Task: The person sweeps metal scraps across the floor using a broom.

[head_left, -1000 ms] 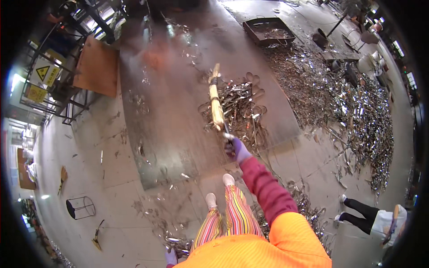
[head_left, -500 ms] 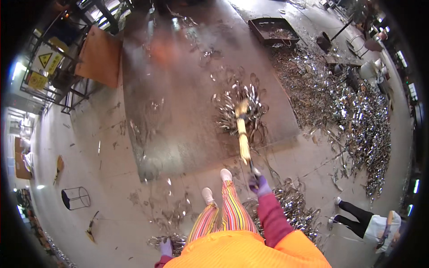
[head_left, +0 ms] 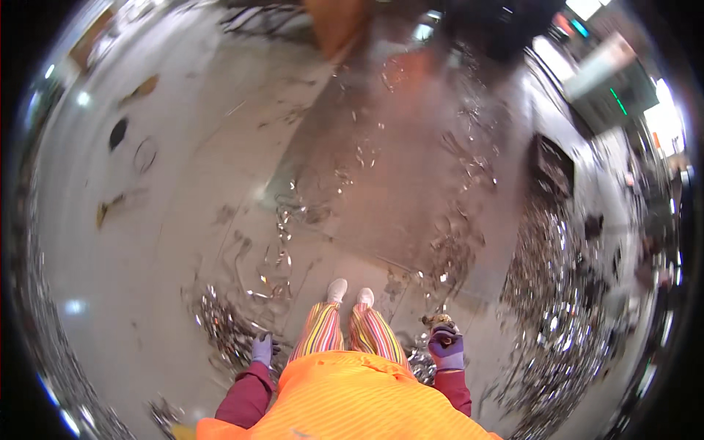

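Broom handle (head_left: pixel 438 320): only its worn, brownish top end is showing, poking up out of the right hand (head_left: pixel 446 346) at the lower right of centre in the frame; the rest of the stick is hiding behind the glove. That hand, in a purple glove, is wrapping closed around the end. The left hand (head_left: pixel 262 348), also gloved in purple, is hanging low at the lower left of centre with nothing in it; whether its fingers are spread or curled I cannot tell. It is hovering over a patch of shiny metal shavings (head_left: pixel 220 326) lying on the grey floor (head_left: pixel 183 191). Between the hands, striped trousers (head_left: pixel 345 334) and pale shoes (head_left: pixel 349 292) are pointing up the frame. A far bigger heap of glinting scrap (head_left: pixel 565 293) is filling the right side.
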`<state>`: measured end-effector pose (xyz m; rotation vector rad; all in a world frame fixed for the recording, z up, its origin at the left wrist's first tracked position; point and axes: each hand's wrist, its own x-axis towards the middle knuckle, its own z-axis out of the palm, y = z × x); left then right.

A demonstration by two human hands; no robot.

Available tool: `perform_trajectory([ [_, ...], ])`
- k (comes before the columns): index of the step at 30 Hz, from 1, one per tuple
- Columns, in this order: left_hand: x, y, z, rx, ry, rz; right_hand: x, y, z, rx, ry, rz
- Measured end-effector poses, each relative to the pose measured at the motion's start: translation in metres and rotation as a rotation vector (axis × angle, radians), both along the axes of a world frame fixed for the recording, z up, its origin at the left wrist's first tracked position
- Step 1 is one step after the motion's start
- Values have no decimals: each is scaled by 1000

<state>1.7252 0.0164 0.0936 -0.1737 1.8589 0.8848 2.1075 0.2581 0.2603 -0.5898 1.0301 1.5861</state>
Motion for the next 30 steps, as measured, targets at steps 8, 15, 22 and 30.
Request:
perform_trajectory([
  [8, 140, -162, -14, -133, 35, 616, -93, 25, 43, 281, 36, 923],
  [15, 319, -248, -13, -347, 331, 375, -140, -10, -17, 627, -159, 1613],
  [22, 421, -279, -8, -458, 278, 903, -205, -109, -35, 937, -628, 2425],
  [30, 392, -283, 31, -532, 268, 987, -384, -348, -29, 1764, -383, 2692],
])
